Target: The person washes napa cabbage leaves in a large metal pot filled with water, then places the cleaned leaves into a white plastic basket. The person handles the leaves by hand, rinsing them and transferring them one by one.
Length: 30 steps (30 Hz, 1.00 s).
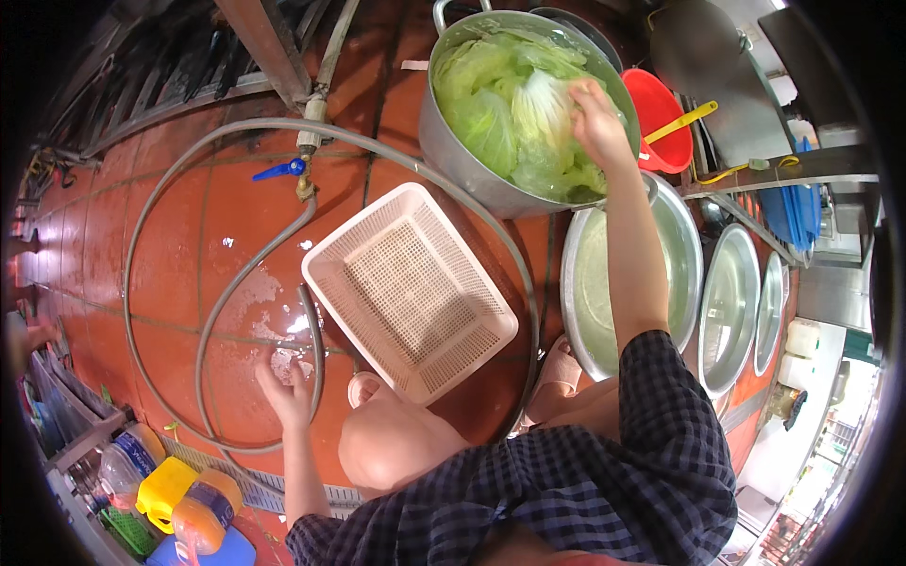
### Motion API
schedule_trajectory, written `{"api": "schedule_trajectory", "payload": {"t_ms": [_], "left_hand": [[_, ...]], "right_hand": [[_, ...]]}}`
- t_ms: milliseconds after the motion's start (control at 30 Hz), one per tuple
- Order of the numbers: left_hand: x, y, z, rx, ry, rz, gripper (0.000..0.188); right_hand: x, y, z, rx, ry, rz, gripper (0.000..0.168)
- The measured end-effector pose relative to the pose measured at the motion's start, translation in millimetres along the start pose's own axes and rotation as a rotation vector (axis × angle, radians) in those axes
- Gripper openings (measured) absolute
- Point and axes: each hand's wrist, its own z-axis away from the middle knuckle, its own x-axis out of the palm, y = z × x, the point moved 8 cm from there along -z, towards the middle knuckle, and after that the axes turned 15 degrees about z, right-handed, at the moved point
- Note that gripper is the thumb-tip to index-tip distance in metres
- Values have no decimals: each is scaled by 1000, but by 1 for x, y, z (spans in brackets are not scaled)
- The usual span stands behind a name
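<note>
My right hand (598,120) reaches over a large metal pot (453,152) filled with wet green leaves (488,127), which look like cabbage or lettuce. Its fingers are curled at the edge of a pale-ribbed leaf (541,102) and grip it. My left hand (287,389) hangs in the air on the left with its fingers apart and nothing in them. Behind it lie the wet tile floor and the end of a grey hose (313,332). A white perforated plastic basket (410,283) stands between my hands, with no leaves in it.
Wide metal basins (580,297) with water stand in a row at right. A red plastic container (662,159) with a yellow handle (683,122) sits beside the pot. The hose loops round the basket from a blue-handled valve (294,168). Plastic bottles (205,513) crowd the lower left.
</note>
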Motion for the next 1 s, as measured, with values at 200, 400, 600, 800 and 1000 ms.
{"api": "schedule_trajectory", "payload": {"t_ms": [200, 400, 600, 800, 1000], "left_hand": [[48, 33, 13, 58, -142, 63, 36], [73, 33, 10, 38, -174, 242, 33], [69, 24, 11, -78, -192, 284, 31], [84, -2, 31, -206, -184, 398, 29], [89, 2, 34, -258, -206, 426, 30]], "right_hand": [[89, -34, -5, 155, -13, 949, 67], [99, 19, -22, 18, -285, 1066, 69], [0, -30, -5, 8, 121, 560, 67], [-100, -6, -35, 84, 215, 16, 40], [-103, 37, -41, 168, 119, -32, 53]]}}
